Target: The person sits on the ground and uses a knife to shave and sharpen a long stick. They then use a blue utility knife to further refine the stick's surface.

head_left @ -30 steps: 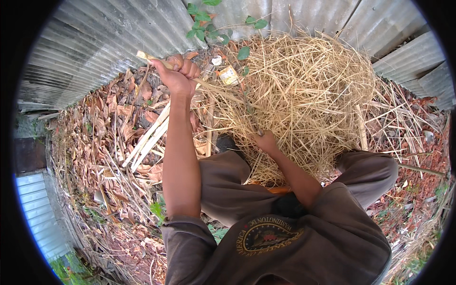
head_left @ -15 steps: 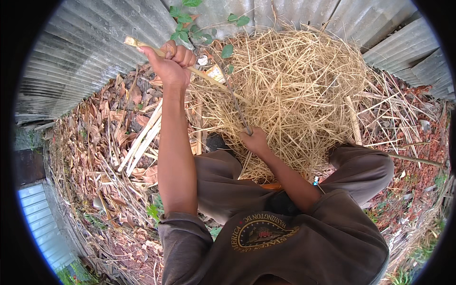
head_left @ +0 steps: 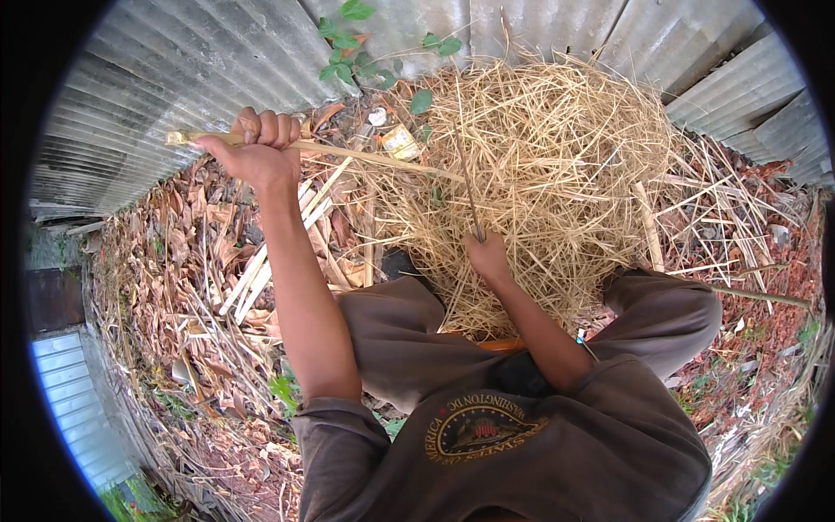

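My left hand [head_left: 259,150] is raised out to the left, closed around a long pale cane strip [head_left: 365,157] that runs right into a big heap of dry straw [head_left: 557,165]. My right hand [head_left: 487,257] sits lower at the near edge of the heap, gripping a thin dark blade or stick [head_left: 470,196] that points up into the straw. Both knees in brown trousers frame the heap's near side.
A corrugated metal fence [head_left: 174,78] curves across the back. Dry leaves and split cane pieces [head_left: 261,261] cover the ground at left. A small plant [head_left: 348,35] grows by the fence. Loose sticks [head_left: 739,235] lie at right.
My left hand has drawn the cane strip further out to the left and slightly lower. My right hand stays at the heap's near edge.
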`<action>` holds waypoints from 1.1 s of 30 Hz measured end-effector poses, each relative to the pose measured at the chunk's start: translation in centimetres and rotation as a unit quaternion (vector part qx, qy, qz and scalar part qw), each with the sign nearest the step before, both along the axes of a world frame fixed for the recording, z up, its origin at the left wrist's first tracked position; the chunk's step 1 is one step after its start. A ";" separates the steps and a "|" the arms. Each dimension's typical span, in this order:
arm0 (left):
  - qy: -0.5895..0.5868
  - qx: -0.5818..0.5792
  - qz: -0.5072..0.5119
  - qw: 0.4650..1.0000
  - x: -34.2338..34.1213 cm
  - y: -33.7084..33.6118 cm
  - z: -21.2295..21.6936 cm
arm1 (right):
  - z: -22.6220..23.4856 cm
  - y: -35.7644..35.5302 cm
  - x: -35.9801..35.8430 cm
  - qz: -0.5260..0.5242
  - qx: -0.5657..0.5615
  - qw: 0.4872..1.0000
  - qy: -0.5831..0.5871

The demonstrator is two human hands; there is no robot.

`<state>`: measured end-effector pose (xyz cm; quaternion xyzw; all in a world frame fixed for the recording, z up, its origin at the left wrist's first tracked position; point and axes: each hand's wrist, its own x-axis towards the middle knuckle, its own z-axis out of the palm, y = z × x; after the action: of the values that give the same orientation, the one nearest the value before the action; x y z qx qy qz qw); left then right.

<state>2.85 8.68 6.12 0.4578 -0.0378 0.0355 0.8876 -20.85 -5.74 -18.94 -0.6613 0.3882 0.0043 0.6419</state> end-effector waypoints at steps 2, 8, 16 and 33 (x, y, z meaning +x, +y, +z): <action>0.009 0.011 -0.014 1.000 0.3 0.3 -1.1 | 1.2 0.6 0.8 0.021 -0.022 0.994 -0.101; 0.006 0.028 -0.075 0.997 1.2 0.3 -4.1 | 2.3 4.6 3.1 0.146 -0.065 0.966 -0.204; 0.034 0.008 0.026 0.999 1.7 0.7 -4.7 | -2.3 5.4 2.6 0.107 -0.022 0.991 -0.076; 0.160 0.045 0.360 0.918 2.6 -0.9 -5.2 | -4.5 10.7 4.3 0.016 -0.067 0.986 -0.150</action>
<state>5.42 7.78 0.91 0.4792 0.2700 0.2772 0.7878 -16.52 4.99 -23.40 -0.7018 0.2763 -0.1107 0.6472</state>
